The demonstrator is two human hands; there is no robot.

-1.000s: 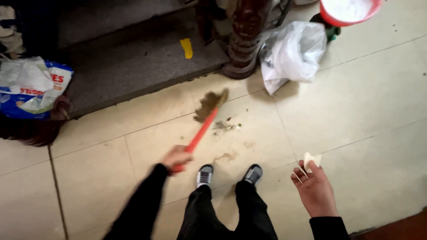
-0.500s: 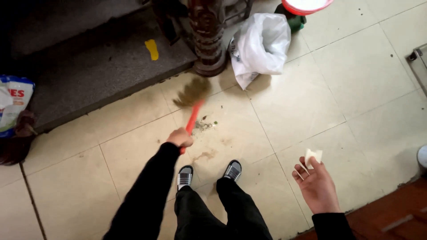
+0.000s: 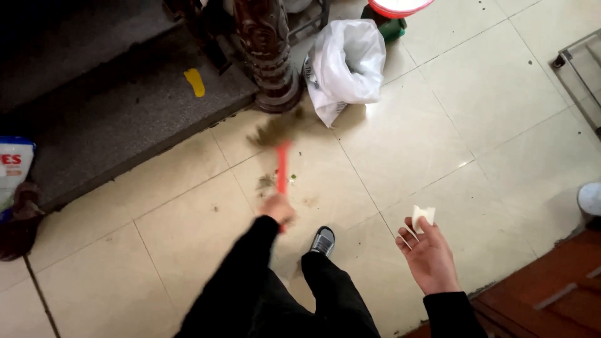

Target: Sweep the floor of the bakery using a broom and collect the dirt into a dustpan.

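My left hand [image 3: 277, 209] grips the red handle of a small broom [image 3: 282, 166]. Its brown bristles [image 3: 273, 128] are blurred and touch the pale tiled floor [image 3: 438, 125] beside the dark carved post [image 3: 268, 53]. A small patch of dirt [image 3: 268, 181] lies on the tile by the handle. My right hand [image 3: 429, 256] hovers palm up at the lower right and pinches a small white folded piece [image 3: 422, 216] between its fingertips. One black shoe with white trim [image 3: 323, 240] shows between my arms.
A white plastic bag [image 3: 347, 62] slumps against the post. A grey stone step [image 3: 125, 119] with a yellow mark [image 3: 195, 81] runs along the left. A red-rimmed white bowl [image 3: 400, 6] sits at the top, a printed bag [image 3: 12, 169] at the far left, dark wood [image 3: 551, 288] at the lower right.
The broom head has swept rightward along the step toward the post and the white bag. The view has shifted right. My right hand keeps the white piece.
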